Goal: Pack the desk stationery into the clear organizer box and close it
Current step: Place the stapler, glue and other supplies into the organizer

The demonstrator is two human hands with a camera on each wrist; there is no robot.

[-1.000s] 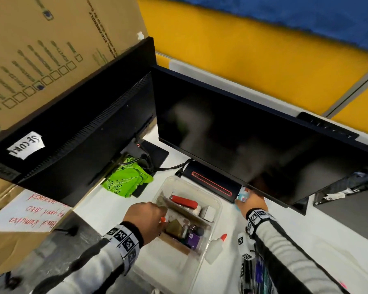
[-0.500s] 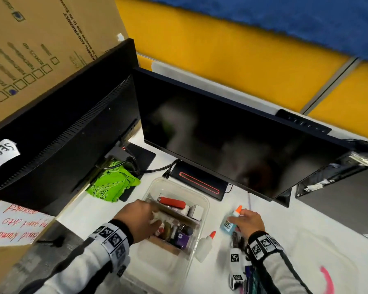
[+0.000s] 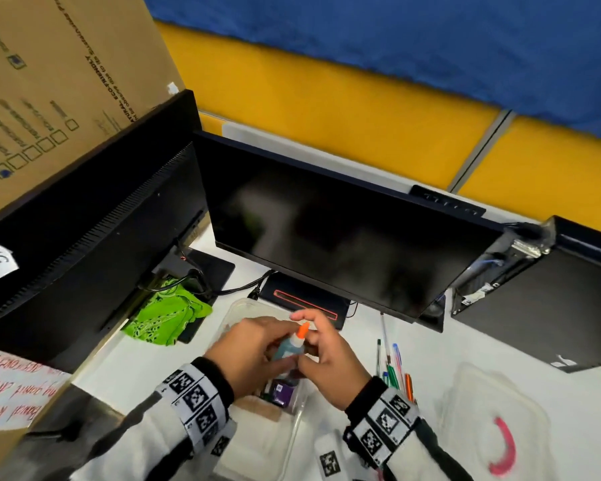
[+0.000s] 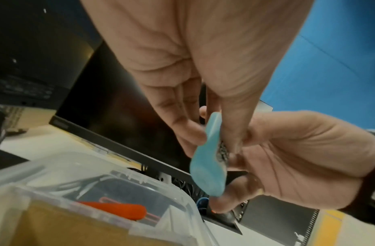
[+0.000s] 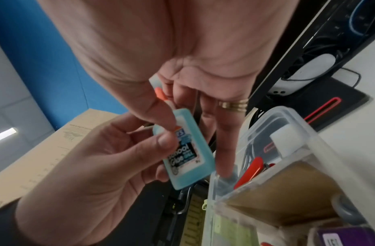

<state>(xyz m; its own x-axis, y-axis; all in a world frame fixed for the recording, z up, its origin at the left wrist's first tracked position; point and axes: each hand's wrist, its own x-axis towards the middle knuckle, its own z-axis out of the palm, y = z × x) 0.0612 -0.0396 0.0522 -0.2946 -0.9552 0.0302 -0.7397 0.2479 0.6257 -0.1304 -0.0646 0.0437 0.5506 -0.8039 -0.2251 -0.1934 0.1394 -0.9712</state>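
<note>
A small blue glue bottle (image 3: 288, 348) with an orange cap is held upright just above the clear organizer box (image 3: 238, 308). Both hands pinch it: my left hand (image 3: 275, 355) from the left, my right hand (image 3: 309, 352) from the right. In the right wrist view the left thumb lies on the label of the glue bottle (image 5: 186, 154). The left wrist view shows the bottle (image 4: 209, 159) edge-on between the fingers. The box (image 5: 298, 126) holds a red tool (image 5: 249, 171), a white block, a purple item (image 3: 280, 388) and a brown divider.
The clear lid (image 3: 493, 411) with a pink mark lies on the white desk at the right. Several pens (image 3: 392, 366) lie between it and the box. Two dark monitors (image 3: 344, 230) overhang the desk behind. A green cloth (image 3: 167, 317) sits at the left.
My right hand carried the blue glue bottle from below the monitor leftward to over the box. My left hand rose out of the box and took hold of the bottle too.
</note>
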